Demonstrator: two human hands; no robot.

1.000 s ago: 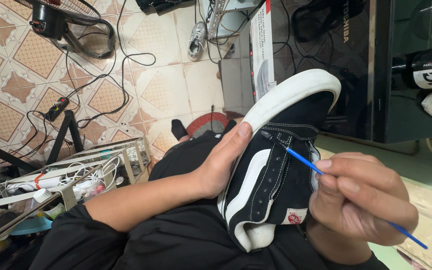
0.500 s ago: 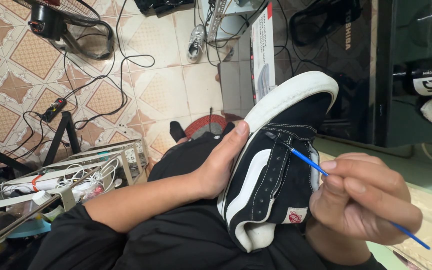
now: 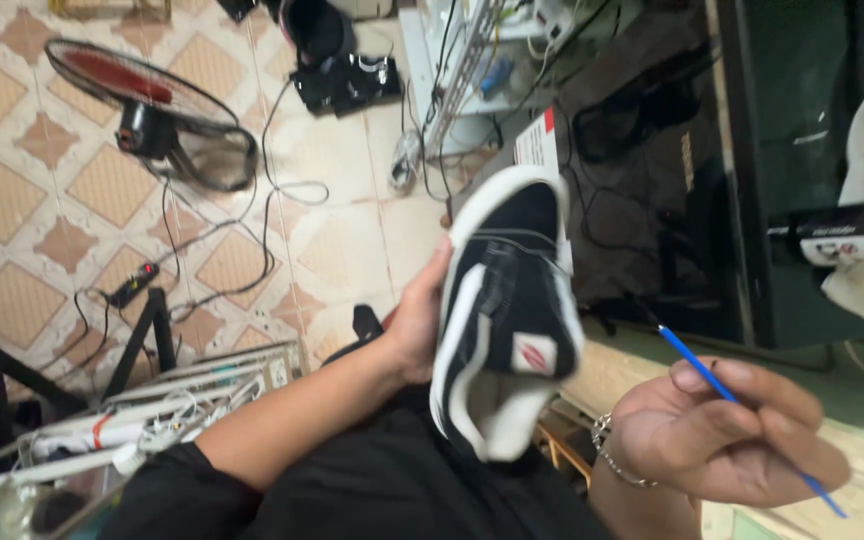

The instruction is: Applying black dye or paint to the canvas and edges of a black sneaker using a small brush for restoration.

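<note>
— Hands first: what has each got?

— Left hand [image 3: 420,325] is wrapped round the side of a black sneaker [image 3: 505,310] with a white sole and white side stripe, fingers curled behind it, holding it up over the lap. Right hand [image 3: 727,435] is loosely closed, pinching a thin blue brush [image 3: 742,415] between thumb and fingertips; a chain bracelet [image 3: 612,455] sits on that wrist.

— Brush touching the shoe?

— No, its tip points toward the sneaker but stands apart from it, to the shoe's right.

— And around them?

— Tiled floor [image 3: 42,200] below, with a fan [image 3: 157,115] lying on it and black cables [image 3: 252,210] trailing across. A dark cabinet [image 3: 752,180] stands at the right.
</note>
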